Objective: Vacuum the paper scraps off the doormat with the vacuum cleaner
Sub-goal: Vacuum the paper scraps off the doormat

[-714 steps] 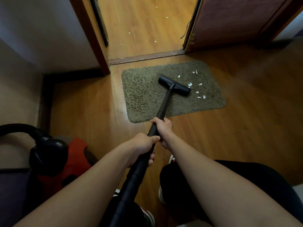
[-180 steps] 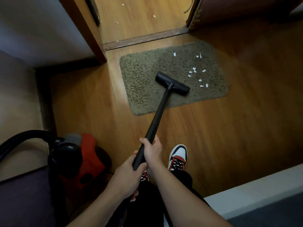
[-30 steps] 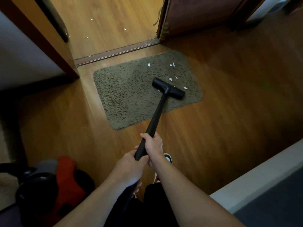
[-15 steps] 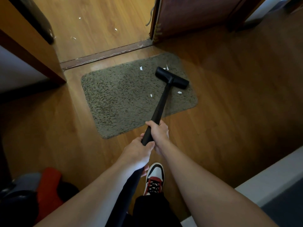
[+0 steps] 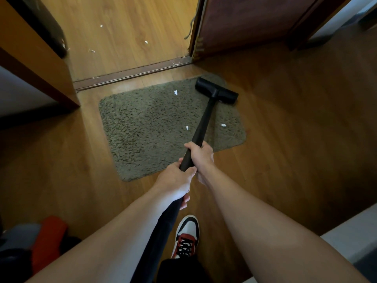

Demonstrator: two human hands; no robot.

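doormat (image 5: 155,129): being used as the landmark; lying flat on the wood floor (image 5: 295,139), its far edge just short of the door threshold (image 5: 132,73).
vacuum wand (image 5: 201,127): being held in both hands, running up and across the doormat's right part.
floor head (image 5: 216,93): being pressed at the doormat's far right corner, its right end hanging over the mat's edge onto the floor.
right hand (image 5: 201,157): being kept clamped around the wand, over the doormat's near right edge.
left hand (image 5: 175,182): being kept wrapped tight on the wand just behind the right hand, nearer than the doormat.
paper scraps: three being left on the doormat; one (image 5: 175,92) near the far edge, left of the floor head; one (image 5: 187,128) just left of the wand; one (image 5: 223,125) right of the wand.
more scraps (image 5: 146,42): lying beyond the threshold, off the doormat.
vacuum body (image 5: 48,240): being seen partly, red, well nearer and left of the doormat.
shoe (image 5: 186,237): being placed on the floor nearer than the doormat.
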